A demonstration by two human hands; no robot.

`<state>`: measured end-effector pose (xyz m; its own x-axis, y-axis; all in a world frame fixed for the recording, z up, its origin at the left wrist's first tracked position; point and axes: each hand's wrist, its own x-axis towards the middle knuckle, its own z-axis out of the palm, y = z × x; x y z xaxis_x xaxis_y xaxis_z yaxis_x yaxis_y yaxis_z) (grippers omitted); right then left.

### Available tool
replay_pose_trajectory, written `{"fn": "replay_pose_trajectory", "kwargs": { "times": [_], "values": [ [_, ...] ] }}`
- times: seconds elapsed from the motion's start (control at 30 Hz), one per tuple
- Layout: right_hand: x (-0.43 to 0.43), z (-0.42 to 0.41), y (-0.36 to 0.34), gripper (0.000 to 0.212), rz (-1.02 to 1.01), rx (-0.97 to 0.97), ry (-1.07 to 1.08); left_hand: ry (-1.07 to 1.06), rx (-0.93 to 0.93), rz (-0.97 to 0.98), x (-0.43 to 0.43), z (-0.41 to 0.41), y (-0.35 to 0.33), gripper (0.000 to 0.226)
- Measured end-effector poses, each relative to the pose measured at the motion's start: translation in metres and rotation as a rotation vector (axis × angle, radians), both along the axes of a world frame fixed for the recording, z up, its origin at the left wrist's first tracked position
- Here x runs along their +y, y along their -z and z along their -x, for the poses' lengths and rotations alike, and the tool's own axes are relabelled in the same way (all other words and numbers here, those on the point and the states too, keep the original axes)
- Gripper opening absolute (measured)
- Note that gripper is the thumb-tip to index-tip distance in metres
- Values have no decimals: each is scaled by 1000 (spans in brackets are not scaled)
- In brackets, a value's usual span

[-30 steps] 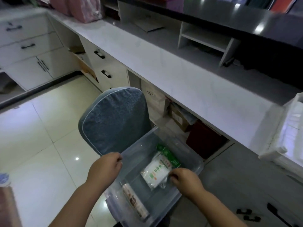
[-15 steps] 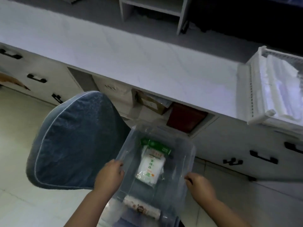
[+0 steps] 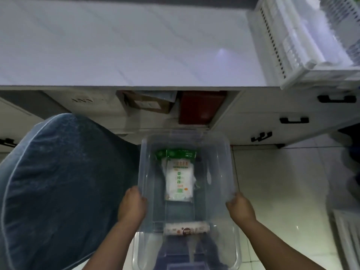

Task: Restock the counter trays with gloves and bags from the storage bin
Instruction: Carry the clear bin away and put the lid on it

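A clear plastic storage bin (image 3: 222, 152) is held in front of me, below the counter edge. My left hand (image 3: 132, 204) grips its left rim and my right hand (image 3: 240, 206) grips its right rim. Inside lies a white packet with green and orange print (image 3: 179, 180), resting partly on a green-topped packet (image 3: 175, 153). A rolled pack of bags (image 3: 186, 228) lies across the near end of the bin. A white slotted tray (image 3: 276, 47) holding clear plastic bags stands on the counter at the upper right.
A blue-covered chair back (image 3: 58, 182) stands close against the bin's left side. The white counter (image 3: 126, 45) runs across the top. Under it sit a cardboard box (image 3: 148, 103) and a dark red box (image 3: 201, 107). Drawers with black handles (image 3: 294, 120) are at right.
The view has swung right and down over the counter. My right hand left the white packet and took the bin's right rim; the bin now sits square between both hands.
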<state>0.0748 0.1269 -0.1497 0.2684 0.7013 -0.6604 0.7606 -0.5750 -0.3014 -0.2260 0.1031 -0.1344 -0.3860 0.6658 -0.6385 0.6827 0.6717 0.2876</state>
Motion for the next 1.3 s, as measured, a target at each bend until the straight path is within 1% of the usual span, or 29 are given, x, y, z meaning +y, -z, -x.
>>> {"fn": "replay_pose_trajectory", "kwargs": {
  "times": [0.07,0.17,0.27,0.37,0.57,0.7,0.87,0.97,1.07,1.2,1.3],
  "values": [
    [1,-8,-2,28,36,29,92,10,-7,-4,1,-5,-2,18],
    [-5,-30,-8,25,61,61,171,65,-29,-9,5,-18,-6,20],
    [-19,-62,-16,22,64,58,233,172,-21,7,14,-39,-9,20],
    [-40,-105,-24,22,41,78,345,278,0,1,22,-79,-15,18],
    [-93,-213,-39,31,-41,183,610,460,5,-66,30,-198,-35,15],
    [-119,-301,-50,23,-123,244,736,578,53,-171,30,-295,-54,19],
    [-141,-422,-64,15,-241,279,817,601,73,-262,27,-425,-74,21],
    [-156,-489,-77,10,-319,246,859,615,2,-293,32,-499,-86,21],
    [-157,-547,-90,7,-407,152,893,671,-38,-346,41,-566,-99,21],
    [-142,-603,-109,12,-507,14,918,730,-41,-379,66,-639,-114,21],
    [-123,-636,-121,10,-592,-28,963,737,-56,-428,95,-684,-124,19]
  ]
}}
